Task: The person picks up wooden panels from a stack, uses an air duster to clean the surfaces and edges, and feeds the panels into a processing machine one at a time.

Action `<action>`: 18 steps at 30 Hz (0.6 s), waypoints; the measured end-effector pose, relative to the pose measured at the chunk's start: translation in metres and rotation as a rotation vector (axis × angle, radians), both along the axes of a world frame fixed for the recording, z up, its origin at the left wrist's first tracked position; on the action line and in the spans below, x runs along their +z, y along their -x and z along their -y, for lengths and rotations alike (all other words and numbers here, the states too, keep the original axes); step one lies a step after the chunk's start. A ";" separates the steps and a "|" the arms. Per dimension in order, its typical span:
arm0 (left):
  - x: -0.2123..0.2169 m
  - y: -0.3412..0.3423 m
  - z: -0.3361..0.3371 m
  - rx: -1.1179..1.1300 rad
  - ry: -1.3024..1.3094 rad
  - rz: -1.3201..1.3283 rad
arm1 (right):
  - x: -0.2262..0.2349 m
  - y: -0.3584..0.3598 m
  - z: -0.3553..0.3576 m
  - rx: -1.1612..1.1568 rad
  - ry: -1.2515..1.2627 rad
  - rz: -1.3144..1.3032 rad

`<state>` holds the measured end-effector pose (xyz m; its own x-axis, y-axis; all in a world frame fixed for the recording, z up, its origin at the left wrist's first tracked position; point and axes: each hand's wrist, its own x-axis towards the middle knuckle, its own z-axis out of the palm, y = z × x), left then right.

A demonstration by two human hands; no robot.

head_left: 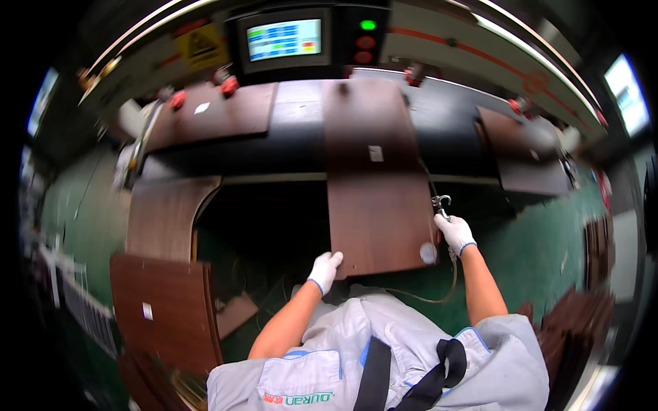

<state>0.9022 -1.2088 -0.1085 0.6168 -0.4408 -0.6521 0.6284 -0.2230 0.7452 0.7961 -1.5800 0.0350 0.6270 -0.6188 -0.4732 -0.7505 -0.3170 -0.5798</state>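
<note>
Right now I see both gloved hands working at one dark brown wooden panel (pixel 378 205) in the centre of the frame. It lies flat, its far end on the black machine table (pixel 301 137) and its near end jutting out over the green floor (pixel 541 233) toward the lower middle.

My left hand (pixel 325 271), in a white glove with a blue cuff, is at the panel's near lower-left corner; the fingers curl against the edge, touching it, though I cannot tell whether they truly clamp it. My right hand (pixel 456 233), gloved the same way, is at the panel's right edge and is clenched around a metal air gun (pixel 442 206), whose nozzle points up the frame just beside the panel. A thin hose (pixel 439 296) loops from the gun down toward my grey jacket at the bottom of the frame.

A small white label (pixel 375 153) sits on the panel's upper part. Other brown panels lie around: one on the table at upper left (pixel 212 116), another at upper right (pixel 514 133), and a stack at lower left (pixel 164 301). At the top centre a control screen (pixel 284 39) glows, with a green lamp (pixel 368 25) just to its right.
</note>
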 end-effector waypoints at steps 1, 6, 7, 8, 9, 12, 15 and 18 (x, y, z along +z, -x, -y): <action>0.019 0.027 -0.015 0.128 0.034 -0.047 | -0.007 -0.022 0.006 0.082 -0.062 -0.019; 0.135 0.107 -0.071 0.157 -0.045 0.152 | -0.062 -0.069 -0.005 -0.213 -0.916 0.344; 0.134 0.120 -0.081 0.161 0.002 0.138 | -0.077 -0.068 0.007 -0.100 -0.885 0.270; 0.132 0.126 -0.090 0.090 -0.138 0.265 | -0.095 -0.072 0.021 0.026 -0.994 0.090; 0.165 0.141 -0.099 0.068 -0.245 0.326 | -0.058 -0.072 -0.030 0.087 -0.940 0.008; 0.174 0.185 -0.105 0.113 -0.400 0.497 | -0.100 -0.084 -0.035 0.196 -0.851 0.201; 0.200 0.255 -0.107 0.301 -0.561 0.500 | -0.027 -0.061 -0.111 0.463 -0.815 0.232; 0.215 0.338 -0.113 0.457 -0.705 0.583 | -0.046 -0.074 -0.154 0.652 -0.843 0.145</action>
<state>0.5639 -1.0956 0.1067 0.9340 0.2842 -0.2167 0.3450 -0.5587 0.7542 0.8706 -1.4258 -0.0109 0.8027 0.3464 -0.4854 -0.4874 -0.0877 -0.8687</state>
